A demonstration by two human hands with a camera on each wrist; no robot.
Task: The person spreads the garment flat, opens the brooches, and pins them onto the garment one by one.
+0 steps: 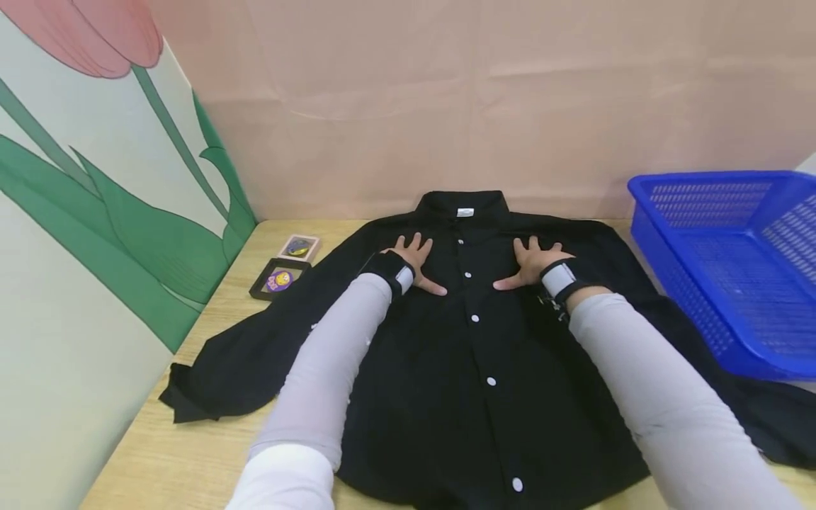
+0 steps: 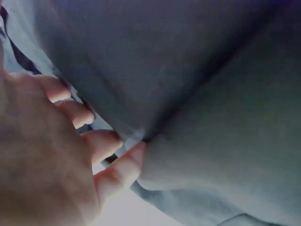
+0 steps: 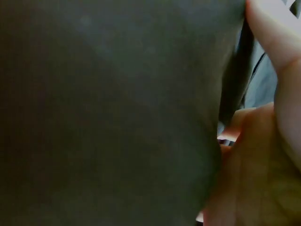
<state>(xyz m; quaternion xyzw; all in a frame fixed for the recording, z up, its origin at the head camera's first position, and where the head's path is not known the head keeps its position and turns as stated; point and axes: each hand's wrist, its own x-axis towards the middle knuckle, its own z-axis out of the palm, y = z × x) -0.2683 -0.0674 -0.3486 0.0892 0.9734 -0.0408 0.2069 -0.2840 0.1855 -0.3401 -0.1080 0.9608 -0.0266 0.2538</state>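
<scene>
A black button-up shirt (image 1: 433, 368) lies spread front up, its collar (image 1: 462, 205) at the far edge and its white buttons down the middle. On the chest, left of the button line, my left hand (image 1: 414, 263) rests with fingers spread. My right hand (image 1: 532, 263) lies likewise on the other side, thumb toward the buttons. Neither appears to grip the cloth. Dark fabric (image 2: 202, 117) fills most of the left wrist view beside that hand's fingers. In the right wrist view, cloth (image 3: 108, 122) covers much of the frame and hides part of the hand.
A blue plastic basket (image 1: 695, 304) stands at the right, beside the shirt's sleeve. Two small framed items, a pink one (image 1: 309, 241) and a black one (image 1: 258, 287), lie left of the shirt on the wooden table (image 1: 166, 453). Walls border the back and left.
</scene>
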